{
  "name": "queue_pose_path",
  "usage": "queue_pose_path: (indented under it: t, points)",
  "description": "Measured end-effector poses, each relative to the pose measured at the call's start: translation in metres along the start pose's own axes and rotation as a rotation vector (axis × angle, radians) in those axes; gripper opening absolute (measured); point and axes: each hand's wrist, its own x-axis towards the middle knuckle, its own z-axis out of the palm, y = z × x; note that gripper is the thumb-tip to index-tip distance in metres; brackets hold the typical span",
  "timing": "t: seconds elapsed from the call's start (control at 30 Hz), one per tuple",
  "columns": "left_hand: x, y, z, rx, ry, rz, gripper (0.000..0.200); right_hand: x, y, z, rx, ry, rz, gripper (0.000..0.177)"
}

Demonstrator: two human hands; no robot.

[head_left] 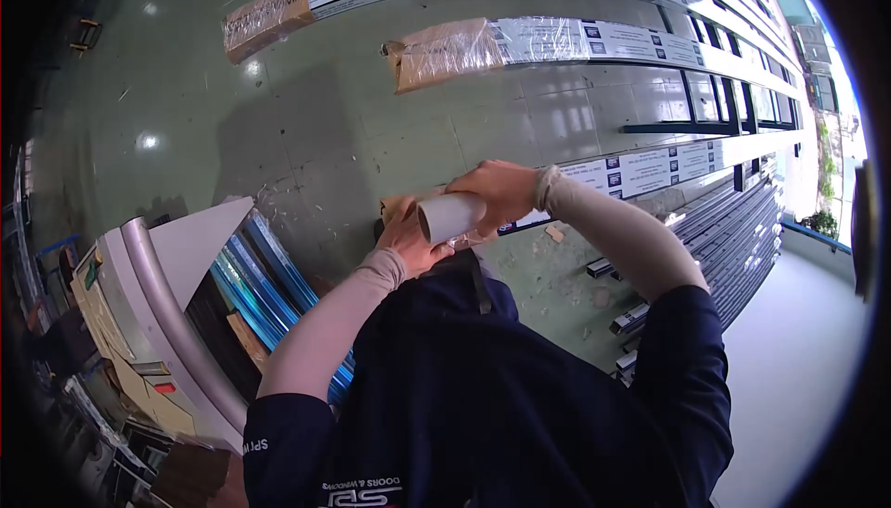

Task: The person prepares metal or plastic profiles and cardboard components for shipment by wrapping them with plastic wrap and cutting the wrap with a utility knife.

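Across the green floor [408, 137], a long printed-wrapped bundle [640, 172] stretches away from the person's hands. The right hand [501, 191] curls its fingers around a white tube [455, 217] at the bundle's near end. The left hand [406, 241] is beside the tube's open end; its grip cannot be told.

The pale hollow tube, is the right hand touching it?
Touching: the head view shows the right hand curled around the pale hollow tube, away from its open mouth.
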Motion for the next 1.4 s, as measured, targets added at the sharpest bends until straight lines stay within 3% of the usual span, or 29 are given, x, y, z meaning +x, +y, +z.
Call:
queue_pose_path:
  t: [0.03, 0.1, 0.13, 0.3, 0.4, 0.5, 0.6, 0.77, 0.87, 1.03, 1.17, 1.23, 1.33, 1.37, 1.4]
  points:
    - [-0.002, 0.003, 0.003, 0.052, 0.097, 0.016, 0.06, -0.011, -0.007, 0.017, 0.004, 0.119, -0.015, 0.076]
    - [-0.008, 0.007, 0.01, 0.156, 0.296, 0.038, 0.062, -0.016, -0.015, 0.052, -0.068, 0.16, 0.08, 0.087]
    - [-0.01, 0.005, 0.011, 0.193, 0.3, 0.05, 0.063, -0.017, -0.018, 0.071, -0.104, 0.185, 0.127, 0.092]
    - [-0.01, -0.001, 0.018, 0.218, 0.392, 0.133, 0.067, -0.012, -0.043, 0.131, -0.303, 0.641, 0.236, 0.072]
    - [-0.011, -0.001, 0.022, 0.169, 0.384, 0.107, 0.064, -0.027, -0.054, 0.12, -0.42, 0.575, 0.166, 0.073]
    - [-0.016, -0.004, 0.027, 0.057, 0.544, 0.176, 0.054, -0.043, -0.064, 0.123, -0.43, 0.472, 0.197, 0.077]
    - [-0.016, -0.005, 0.042, -0.098, 0.636, -0.037, 0.049, -0.051, -0.07, 0.132, -0.425, 0.372, 0.259, 0.088]
    - [-0.016, 0.007, 0.043, -0.239, 0.989, -0.066, 0.071, -0.055, -0.066, 0.176, -0.38, 0.418, 0.319, 0.094]
    - [-0.02, 0.004, 0.024, 0.171, 0.738, -0.009, 0.07, -0.05, -0.059, 0.2, -0.39, 0.469, 0.337, 0.094]
    - [-0.009, 0.002, 0.002, 0.19, 0.475, 0.003, 0.065, -0.033, -0.034, 0.242, -0.37, 0.678, 0.354, 0.087]
    - [-0.007, 0.005, -0.01, 0.215, 0.344, 0.004, 0.067, -0.02, -0.048, 0.266, -0.247, 0.798, 0.566, 0.093]
    - [-0.007, 0.004, -0.011, 0.209, 0.313, 0.01, 0.067, -0.012, -0.041, 0.285, -0.113, 1.115, 0.524, 0.095]
    - [-0.004, 0.002, -0.003, 0.231, 0.38, 0.029, 0.068, 0.017, -0.024, 0.323, 0.301, 1.546, 0.742, 0.087]
    - [-0.002, -0.002, 0.002, 0.232, 0.387, 0.026, 0.069, 0.031, -0.026, 0.326, 0.598, 1.742, 0.835, 0.085]
    - [-0.001, -0.002, 0.003, 0.241, 0.388, 0.034, 0.069, 0.046, -0.019, 0.328, 1.013, 1.798, 0.723, 0.081]
